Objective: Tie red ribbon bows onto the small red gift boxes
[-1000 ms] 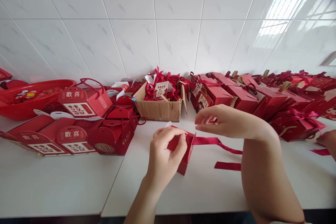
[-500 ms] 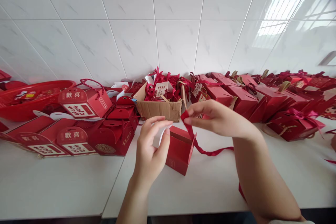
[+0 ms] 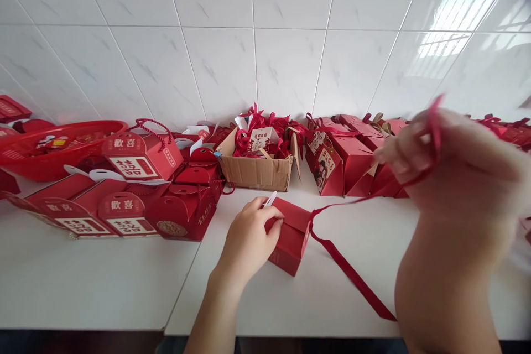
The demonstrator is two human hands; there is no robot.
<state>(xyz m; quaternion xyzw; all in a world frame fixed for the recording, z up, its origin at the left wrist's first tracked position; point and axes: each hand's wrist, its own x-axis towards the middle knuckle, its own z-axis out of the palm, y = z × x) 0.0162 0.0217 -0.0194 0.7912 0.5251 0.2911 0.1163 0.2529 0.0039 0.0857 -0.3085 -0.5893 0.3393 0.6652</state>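
Note:
A small red gift box point(image 3: 292, 220) sits tilted on the white table in front of me. My left hand point(image 3: 250, 239) is closed on its left end, thumb and fingers pinching near the pale flap. A dark red ribbon point(image 3: 352, 274) passes through the box's right end, one tail lying down across the tabletop. The other length runs tautly up to my right hand point(image 3: 450, 157), which is raised at the right and blurred by motion. Its fingers are curled around that length, and a loop of ribbon shows over them.
A cardboard box point(image 3: 257, 174) of red ribbons and tags stands by the tiled wall. Stacked red gift boxes point(image 3: 141, 157) and a red basin point(image 3: 62, 144) are on the left. Rows of closed red boxes point(image 3: 354, 160) line the wall at right. The table's front edge lies below.
My right hand has pulled the ribbon up and right, away from the box. My left hand has moved from hovering open beside the box to gripping its left end.

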